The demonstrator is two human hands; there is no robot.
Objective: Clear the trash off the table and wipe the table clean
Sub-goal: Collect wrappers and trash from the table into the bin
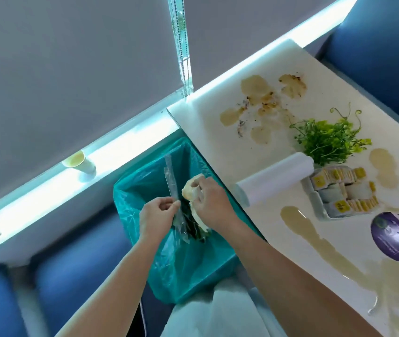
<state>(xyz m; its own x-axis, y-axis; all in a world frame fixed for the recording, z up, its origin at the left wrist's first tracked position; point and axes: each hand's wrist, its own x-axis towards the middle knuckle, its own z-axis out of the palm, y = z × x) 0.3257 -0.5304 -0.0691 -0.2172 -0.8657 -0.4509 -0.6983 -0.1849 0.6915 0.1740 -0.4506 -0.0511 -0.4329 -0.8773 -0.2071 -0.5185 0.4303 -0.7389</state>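
My left hand (pixel 159 212) pinches a clear wrapper (pixel 171 181) between thumb and fingertips, at about mid-length. The wrapper is a narrow strip whose long axis runs near to far, with its free end pointing away from me toward the sill. My right hand (pixel 209 203) has its fingers curled round a crumpled pale wad (pixel 191 190), with dark green scraps (pixel 193 228) hanging below. Both items are held over the bin (pixel 140 181), which is lined in teal and stands just beside the table (pixel 217 113). On the table are brown stains (pixel 254 87), greens (pixel 329 142), a white roll (pixel 273 181) lying on its side, a tray of packets (pixel 339 193) and a purple disc (pixel 395 237). On the sill is a cup (pixel 79 164).
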